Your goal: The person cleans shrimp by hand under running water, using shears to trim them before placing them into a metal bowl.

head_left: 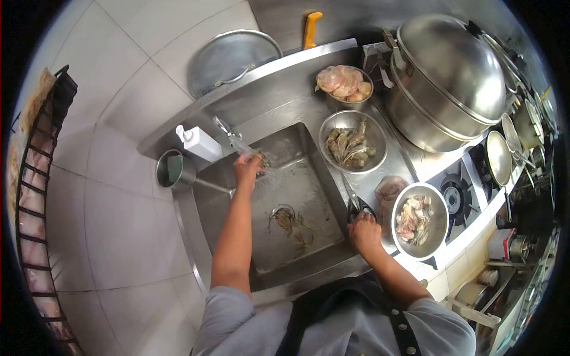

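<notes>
My left hand [247, 169] is closed on a greyish shrimp [263, 159], partly hidden by the fingers, under water from the tap [222, 125]. Below it is the steel sink [317, 178], with shrimp scraps [289, 221] around the drain. At the sink's right edge my right hand [364, 231] grips the black handles of kitchen scissors [352, 193], whose blades point away from me. A steel bowl of raw shrimp [347, 145] stands just beyond the blades. Right of my right hand, a second bowl holds pale and pinkish pieces [414, 221].
A bowl of bagged food [344, 82] sits at the back, beside a large lidded steamer pot [454, 83]. A white pump bottle [200, 143] and a long-handled pot [176, 168] flank the sink's left side. A gas burner [454, 199] lies to the right.
</notes>
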Tool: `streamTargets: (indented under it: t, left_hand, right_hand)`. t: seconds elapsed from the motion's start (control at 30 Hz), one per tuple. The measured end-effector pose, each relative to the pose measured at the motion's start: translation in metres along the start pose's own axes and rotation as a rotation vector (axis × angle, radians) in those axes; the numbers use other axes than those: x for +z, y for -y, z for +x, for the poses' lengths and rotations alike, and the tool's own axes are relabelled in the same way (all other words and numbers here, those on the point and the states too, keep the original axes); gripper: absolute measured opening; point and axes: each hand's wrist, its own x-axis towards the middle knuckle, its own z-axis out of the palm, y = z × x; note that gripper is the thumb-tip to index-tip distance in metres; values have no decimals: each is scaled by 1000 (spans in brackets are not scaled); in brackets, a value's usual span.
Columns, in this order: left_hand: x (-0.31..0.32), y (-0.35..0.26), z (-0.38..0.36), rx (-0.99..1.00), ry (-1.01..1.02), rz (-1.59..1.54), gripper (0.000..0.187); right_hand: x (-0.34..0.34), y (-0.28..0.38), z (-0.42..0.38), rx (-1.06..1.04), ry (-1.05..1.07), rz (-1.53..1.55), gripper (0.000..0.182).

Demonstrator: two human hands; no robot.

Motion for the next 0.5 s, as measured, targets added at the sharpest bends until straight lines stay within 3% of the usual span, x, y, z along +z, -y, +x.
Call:
streamTargets:
  t: [0.07,0.13,0.2,0.27,0.37,0.43,0.5]
  left_hand:
    - [-9,2,-3,-102,7,-59,20]
    - [-17,13,1,-157,39,-128,21]
    - [-9,-5,-15,-178,7,-107,21]
    - [1,-8,-29,-198,-21,-85,21]
    - [16,1,-61,-153,64,-54,25]
    - [30,-12,-92,-161,110,-46,28]
    - [39,-18,-117,-201,48,-38,27]
  right_hand:
    - [-23,11,-8,-86,-70,-7,37]
    - [-53,33,-3,-327,-144,320,32]
    - [-66,60,14,-433,-129,420,30]
    - [-66,91,39,-529,-320,523,28]
    - [-63,127,81,-545,-312,534,33]
    - [-57,139,98,-589,-181,426,27]
    - [-51,135,99,-576,-112,442,25]
